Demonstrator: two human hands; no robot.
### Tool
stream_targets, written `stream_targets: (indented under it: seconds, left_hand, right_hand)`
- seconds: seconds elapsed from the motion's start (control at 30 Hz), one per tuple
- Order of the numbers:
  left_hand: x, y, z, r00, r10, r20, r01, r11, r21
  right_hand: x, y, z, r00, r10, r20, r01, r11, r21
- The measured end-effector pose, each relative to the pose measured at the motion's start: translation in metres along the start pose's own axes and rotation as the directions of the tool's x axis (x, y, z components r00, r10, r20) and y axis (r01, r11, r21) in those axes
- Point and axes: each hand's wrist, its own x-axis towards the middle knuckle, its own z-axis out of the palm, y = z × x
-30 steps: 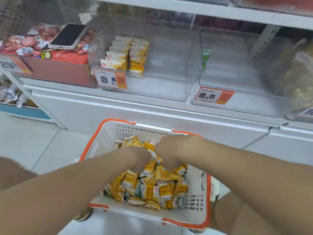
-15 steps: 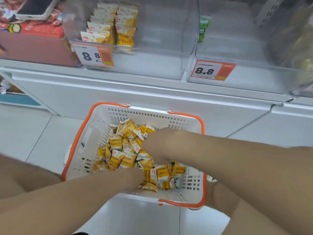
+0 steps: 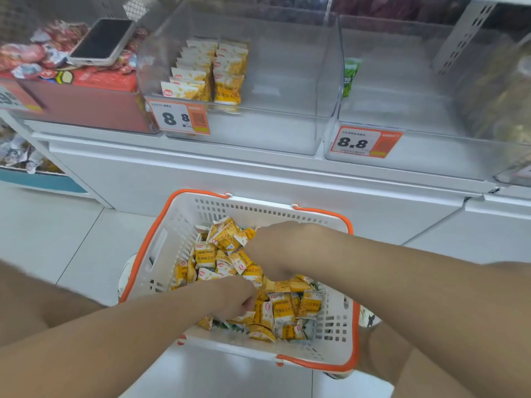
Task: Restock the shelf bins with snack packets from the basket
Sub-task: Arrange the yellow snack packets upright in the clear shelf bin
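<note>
A white basket with an orange rim [image 3: 161, 248] stands on the floor below me, heaped with yellow snack packets [image 3: 287, 308]. My left hand [image 3: 234, 297] reaches into the near side of the heap, its fingers curled round packets. My right hand [image 3: 275, 248] is sunk in the middle of the heap, its fingers bent down among the packets with the tips hidden. On the shelf above, a clear bin [image 3: 287, 133] holds two neat rows of the same yellow packets [image 3: 207, 73] at its left side.
A second clear bin [image 3: 431, 156] to the right holds one green packet [image 3: 351, 76]. A red bin [image 3: 86, 104] on the left has red sweets and a phone [image 3: 100, 41] on top. Price tags hang on the bin fronts. White floor tiles surround the basket.
Both hands stay in the basket. My left hand has pushed further forward into the heap. The view has tilted up a little, showing more of the shelf bins.
</note>
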Motion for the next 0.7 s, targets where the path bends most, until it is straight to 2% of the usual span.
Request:
stream_targets:
  seconds: [0.13,0.23,0.33,0.4,0.47,0.53,0.6,0.7]
  left_hand:
    - [-0.022,0.006,-0.043,0.99,0.043,-0.135,-0.058,0.992,-0.112]
    - [-0.042,0.011,-0.086,0.953,0.068,-0.295,-0.114,0.983,-0.143]
    - [-0.072,0.019,-0.133,0.898,0.07,-0.435,-0.174,0.964,-0.203]
    - [-0.094,0.021,-0.159,0.854,0.066,-0.516,-0.224,0.942,-0.25]
    - [-0.112,0.02,-0.176,0.811,0.053,-0.582,-0.263,0.922,-0.283]
    - [-0.123,0.016,-0.186,0.762,0.011,-0.647,-0.297,0.895,-0.334]
    - [-0.133,0.014,-0.194,0.692,-0.054,-0.72,-0.332,0.861,-0.385]
    - [-0.152,0.013,-0.208,0.565,-0.133,-0.814,-0.349,0.856,-0.382]
  right_hand:
    - [-0.007,0.01,-0.012,0.999,0.05,0.014,-0.051,0.996,0.078]
    - [-0.019,0.021,-0.027,0.993,0.115,-0.026,-0.11,0.984,0.139]
    - [-0.024,0.041,-0.036,0.973,0.195,-0.125,-0.143,0.929,0.341]
    - [-0.022,0.057,-0.04,0.948,0.252,-0.196,-0.097,0.812,0.576]
    - [-0.023,0.068,-0.044,0.939,0.288,-0.187,0.002,0.54,0.842]
    - [-0.026,0.075,-0.047,0.949,0.27,-0.162,0.095,0.247,0.964]
    - [-0.028,0.078,-0.05,0.944,0.257,-0.208,0.174,0.149,0.973]
    - [-0.027,0.081,-0.055,0.895,0.295,-0.334,0.307,0.137,0.942]
